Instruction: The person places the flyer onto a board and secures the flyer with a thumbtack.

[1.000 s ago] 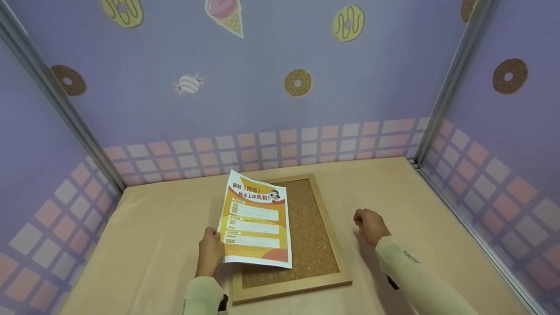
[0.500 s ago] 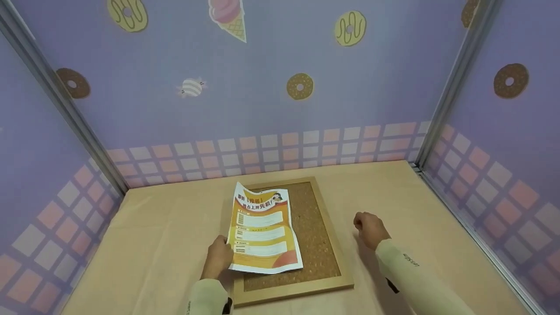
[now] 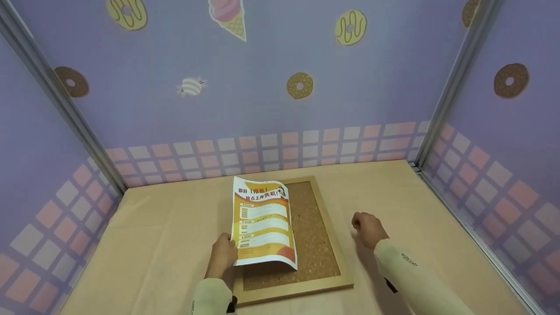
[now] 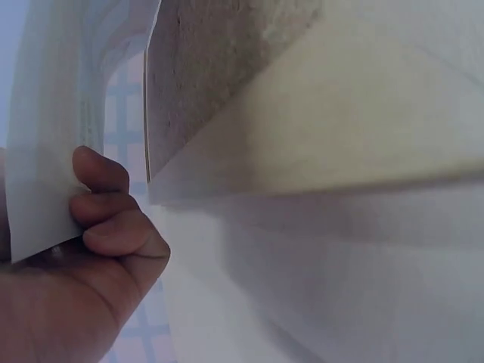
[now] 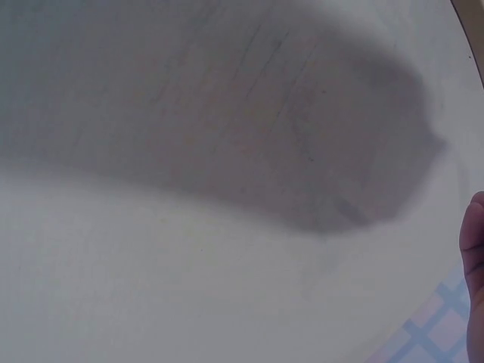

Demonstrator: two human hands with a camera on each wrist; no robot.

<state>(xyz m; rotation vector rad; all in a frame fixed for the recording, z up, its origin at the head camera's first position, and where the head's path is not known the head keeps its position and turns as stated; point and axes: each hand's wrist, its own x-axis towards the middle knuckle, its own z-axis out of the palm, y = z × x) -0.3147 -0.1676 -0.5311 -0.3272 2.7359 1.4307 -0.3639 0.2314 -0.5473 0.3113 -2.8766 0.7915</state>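
Observation:
An orange and white printed flyer (image 3: 262,223) is held over a cork board (image 3: 313,236) with a light wooden frame (image 3: 297,292) that lies flat on the table. My left hand (image 3: 224,258) pinches the flyer's lower left edge; the left wrist view shows the fingers (image 4: 106,204) curled against the paper (image 4: 45,151). The sheet is raised and curved, its lower right corner bent toward the cork. My right hand (image 3: 366,228) rests on the table to the right of the frame, fingers curled and holding nothing. The right wrist view shows only a fingertip (image 5: 475,242) above the table.
The table (image 3: 153,245) is covered with a beige cloth. Purple walls with donut and ice cream pictures close it in at the back and both sides, with metal posts (image 3: 442,100) in the corners.
The left hand has shifted the flyer slightly right and turned it straighter over the cork board; its top has curled over. The right hand has stayed in place.

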